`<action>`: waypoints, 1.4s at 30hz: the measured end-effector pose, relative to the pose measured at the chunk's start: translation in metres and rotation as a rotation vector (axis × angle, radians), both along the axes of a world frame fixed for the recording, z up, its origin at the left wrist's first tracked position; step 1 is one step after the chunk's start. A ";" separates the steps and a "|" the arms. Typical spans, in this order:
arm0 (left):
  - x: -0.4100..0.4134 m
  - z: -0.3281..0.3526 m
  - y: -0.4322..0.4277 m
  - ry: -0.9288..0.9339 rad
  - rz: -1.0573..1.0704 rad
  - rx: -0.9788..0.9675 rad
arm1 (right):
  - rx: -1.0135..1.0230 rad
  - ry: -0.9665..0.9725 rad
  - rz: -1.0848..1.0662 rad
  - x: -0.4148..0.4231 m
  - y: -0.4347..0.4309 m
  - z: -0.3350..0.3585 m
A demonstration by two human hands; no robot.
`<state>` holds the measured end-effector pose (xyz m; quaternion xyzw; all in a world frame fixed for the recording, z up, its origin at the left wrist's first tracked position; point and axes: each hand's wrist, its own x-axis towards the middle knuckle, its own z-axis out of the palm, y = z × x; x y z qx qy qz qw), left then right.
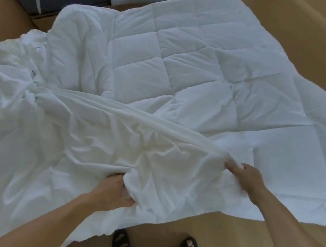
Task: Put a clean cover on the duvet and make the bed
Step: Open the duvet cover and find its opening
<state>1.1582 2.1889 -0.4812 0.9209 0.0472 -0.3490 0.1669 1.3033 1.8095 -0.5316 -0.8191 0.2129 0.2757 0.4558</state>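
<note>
Head view: left hand (113, 188), right hand (244, 176) clutch cover (82, 138) draped over duvet (199, 68) (sandals (121, 242) below)

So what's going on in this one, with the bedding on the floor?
A person stands over a quilted white duvet spread on a wooden floor. Both hands hold a plain white cover that lies over the near, left side of the duvet: the left hand grips a bunch of it, the right hand pinches its edge. Much of the duvet is not yet covered.
</note>
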 end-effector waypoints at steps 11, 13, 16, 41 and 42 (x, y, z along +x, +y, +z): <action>0.084 0.000 -0.079 -0.050 -0.047 0.101 | -0.366 -0.113 0.285 0.006 0.005 0.008; 0.089 -0.013 -0.084 0.156 -0.079 0.065 | -0.452 -0.118 0.265 0.007 -0.003 0.016; 0.101 -0.015 -0.097 0.162 0.077 -0.152 | -0.512 -0.122 0.329 0.004 0.001 0.025; 0.316 0.214 -0.666 -0.310 -0.327 -0.227 | -0.527 -0.279 0.270 0.092 -0.479 0.266; 0.328 0.220 -0.680 -0.325 -0.353 -0.205 | -0.538 -0.283 0.277 0.101 -0.492 0.273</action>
